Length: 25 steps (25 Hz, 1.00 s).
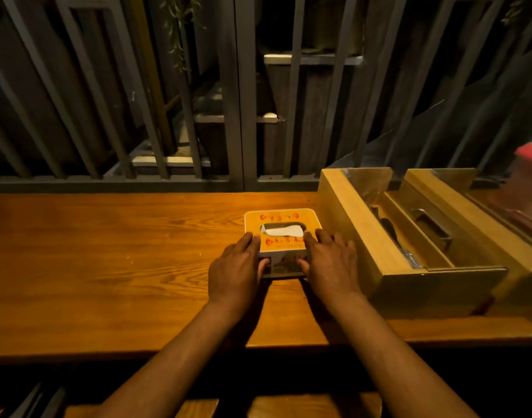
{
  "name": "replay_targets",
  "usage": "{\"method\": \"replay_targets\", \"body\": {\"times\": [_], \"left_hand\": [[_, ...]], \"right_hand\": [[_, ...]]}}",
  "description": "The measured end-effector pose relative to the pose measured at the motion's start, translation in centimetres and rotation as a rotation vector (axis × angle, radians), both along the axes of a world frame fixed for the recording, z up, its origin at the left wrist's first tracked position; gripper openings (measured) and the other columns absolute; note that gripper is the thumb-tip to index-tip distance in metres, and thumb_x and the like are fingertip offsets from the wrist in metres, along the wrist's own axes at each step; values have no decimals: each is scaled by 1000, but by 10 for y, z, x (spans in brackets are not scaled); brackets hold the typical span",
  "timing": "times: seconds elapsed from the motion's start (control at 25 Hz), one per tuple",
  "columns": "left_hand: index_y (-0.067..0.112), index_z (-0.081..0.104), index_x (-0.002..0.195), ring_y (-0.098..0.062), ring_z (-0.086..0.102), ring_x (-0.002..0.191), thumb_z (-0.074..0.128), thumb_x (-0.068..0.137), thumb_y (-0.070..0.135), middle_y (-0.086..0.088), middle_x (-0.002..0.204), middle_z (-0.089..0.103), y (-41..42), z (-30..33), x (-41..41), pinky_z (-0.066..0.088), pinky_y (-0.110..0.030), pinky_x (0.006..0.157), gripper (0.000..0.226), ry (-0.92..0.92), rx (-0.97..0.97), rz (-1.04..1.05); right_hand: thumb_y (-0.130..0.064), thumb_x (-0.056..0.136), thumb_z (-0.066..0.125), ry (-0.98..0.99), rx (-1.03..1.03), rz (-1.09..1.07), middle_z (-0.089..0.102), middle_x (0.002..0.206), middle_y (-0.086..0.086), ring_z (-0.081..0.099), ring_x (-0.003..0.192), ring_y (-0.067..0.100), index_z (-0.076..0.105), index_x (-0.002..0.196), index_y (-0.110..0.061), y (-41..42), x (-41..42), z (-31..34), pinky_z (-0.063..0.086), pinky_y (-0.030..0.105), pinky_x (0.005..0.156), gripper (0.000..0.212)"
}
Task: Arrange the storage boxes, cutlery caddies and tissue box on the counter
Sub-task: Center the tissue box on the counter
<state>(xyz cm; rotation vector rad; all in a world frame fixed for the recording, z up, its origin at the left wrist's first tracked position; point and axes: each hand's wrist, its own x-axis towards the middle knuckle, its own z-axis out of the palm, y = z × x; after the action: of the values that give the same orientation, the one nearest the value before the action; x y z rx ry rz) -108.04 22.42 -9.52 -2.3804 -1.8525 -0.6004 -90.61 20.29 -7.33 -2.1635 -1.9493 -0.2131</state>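
A small tissue box (281, 217) with an orange top, red lettering and a white tissue in its slot sits on the wooden counter (108, 251), just left of a wooden cutlery caddy (349, 224). My left hand (236, 268) grips the box's near left corner, fingers on top and thumb on the front face. My right hand (328, 260) holds the near right corner the same way. The caddy has long compartments with dark utensils (393, 233) and a metal handle (433, 226) inside. A second wooden box (470, 206) adjoins it on the right.
A dark metal railing (240, 116) runs along the counter's far edge. A blurred red-topped object (530, 176) stands at the far right. The counter's near edge (198, 351) lies just below my forearms, with wooden slats beneath.
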Motion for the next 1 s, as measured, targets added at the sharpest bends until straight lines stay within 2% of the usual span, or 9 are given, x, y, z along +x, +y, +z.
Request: {"method": "replay_targets", "body": {"times": [0.32, 0.56, 0.72, 1.0], "left_hand": [[23, 30, 150, -23, 59, 118, 48, 97, 44, -1, 158, 31, 101, 4, 25, 54, -35, 79, 60, 91, -11, 70], [21, 23, 152, -21, 66, 101, 64, 89, 39, -2, 161, 25, 163, 4, 39, 54, -32, 68, 77, 194, -16, 78], [22, 21, 153, -20, 66, 95, 61, 92, 35, -1, 161, 24, 190, 2, 42, 53, -30, 66, 74, 194, -1, 74], [22, 25, 152, -22, 65, 103, 63, 91, 34, -1, 160, 28, 207, -1, 45, 56, -33, 71, 73, 182, 1, 90]], "right_hand": [[-27, 91, 63, 17, -138, -47, 19, 160, 12, 26, 142, 39, 11, 154, -22, 101, 4, 2, 28, 55, 112, 82], [-22, 83, 71, 44, -256, -73, 4, 163, 11, 18, 145, 41, -1, 155, -24, 159, 14, 4, 28, 57, 112, 102], [-22, 82, 74, 21, -283, -73, 1, 164, 11, 24, 143, 42, -4, 155, -23, 182, 19, 5, 33, 55, 109, 107], [-23, 79, 77, 5, -298, -64, -1, 164, 11, 33, 139, 41, -6, 154, -23, 202, 23, 0, 38, 52, 106, 112]]}}
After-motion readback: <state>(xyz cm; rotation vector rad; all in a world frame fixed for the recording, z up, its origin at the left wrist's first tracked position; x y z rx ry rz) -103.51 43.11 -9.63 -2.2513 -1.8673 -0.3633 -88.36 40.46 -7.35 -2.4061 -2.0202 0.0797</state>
